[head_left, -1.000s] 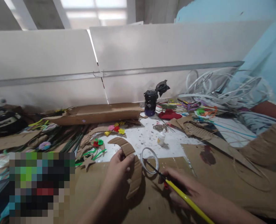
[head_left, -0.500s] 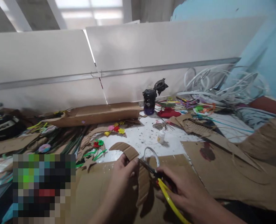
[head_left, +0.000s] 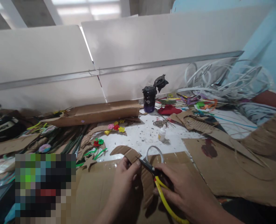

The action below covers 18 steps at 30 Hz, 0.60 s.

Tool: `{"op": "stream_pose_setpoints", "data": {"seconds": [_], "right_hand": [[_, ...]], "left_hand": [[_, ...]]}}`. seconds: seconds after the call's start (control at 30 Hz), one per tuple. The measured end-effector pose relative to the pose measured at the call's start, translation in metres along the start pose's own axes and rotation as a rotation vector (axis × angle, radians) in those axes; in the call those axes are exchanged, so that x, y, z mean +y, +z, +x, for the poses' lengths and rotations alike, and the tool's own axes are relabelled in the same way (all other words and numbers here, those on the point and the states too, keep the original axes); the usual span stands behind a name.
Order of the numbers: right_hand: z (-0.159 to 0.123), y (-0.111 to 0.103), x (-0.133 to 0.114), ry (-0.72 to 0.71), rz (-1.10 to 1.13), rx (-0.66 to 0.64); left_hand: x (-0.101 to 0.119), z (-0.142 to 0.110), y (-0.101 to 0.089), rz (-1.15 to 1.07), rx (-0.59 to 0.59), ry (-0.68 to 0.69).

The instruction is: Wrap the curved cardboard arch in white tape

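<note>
Presently the left hand (head_left: 126, 179) has its grip closed on a curved cardboard piece (head_left: 128, 151), pinched near its middle and held above a cardboard sheet (head_left: 93, 183) on the bench (head_left: 138, 137). The right hand (head_left: 182, 186) has its grip wrapped around the yellow-handled scissors (head_left: 163, 197), whose dark blades point at the curved piece beside the left thumb. A white ring (head_left: 160, 151) shows just beyond the blades. Farther back on the bench stand a small white bottle (head_left: 161, 135) and a dark cup (head_left: 149, 101) with its lid raised, while a cardboard star (head_left: 89, 162) lies left of the left hand
</note>
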State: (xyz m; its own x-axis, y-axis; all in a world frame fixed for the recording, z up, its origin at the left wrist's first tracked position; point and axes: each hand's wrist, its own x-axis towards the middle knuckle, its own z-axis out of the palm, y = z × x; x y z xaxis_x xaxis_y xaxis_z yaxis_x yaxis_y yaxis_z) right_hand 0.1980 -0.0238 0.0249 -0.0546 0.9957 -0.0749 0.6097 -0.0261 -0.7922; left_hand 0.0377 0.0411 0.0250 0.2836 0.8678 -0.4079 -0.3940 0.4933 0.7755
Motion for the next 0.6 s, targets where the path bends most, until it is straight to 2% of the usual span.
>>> {"op": "stream_pose_setpoints", "data": {"seconds": [0.13, 0.33, 0.6], "right_hand": [[-0.001, 0.001, 0.002, 0.009, 0.013, -0.007], [-0.002, 0.003, 0.005, 0.024, -0.016, 0.020], [0.001, 0.007, 0.009, -0.009, -0.114, 0.038]], "left_hand": [[0.001, -0.001, 0.002, -0.023, -0.031, -0.009], [0.001, 0.000, 0.001, -0.022, 0.030, -0.023], [-0.004, 0.013, -0.007, -0.101, -0.097, 0.005]]}}
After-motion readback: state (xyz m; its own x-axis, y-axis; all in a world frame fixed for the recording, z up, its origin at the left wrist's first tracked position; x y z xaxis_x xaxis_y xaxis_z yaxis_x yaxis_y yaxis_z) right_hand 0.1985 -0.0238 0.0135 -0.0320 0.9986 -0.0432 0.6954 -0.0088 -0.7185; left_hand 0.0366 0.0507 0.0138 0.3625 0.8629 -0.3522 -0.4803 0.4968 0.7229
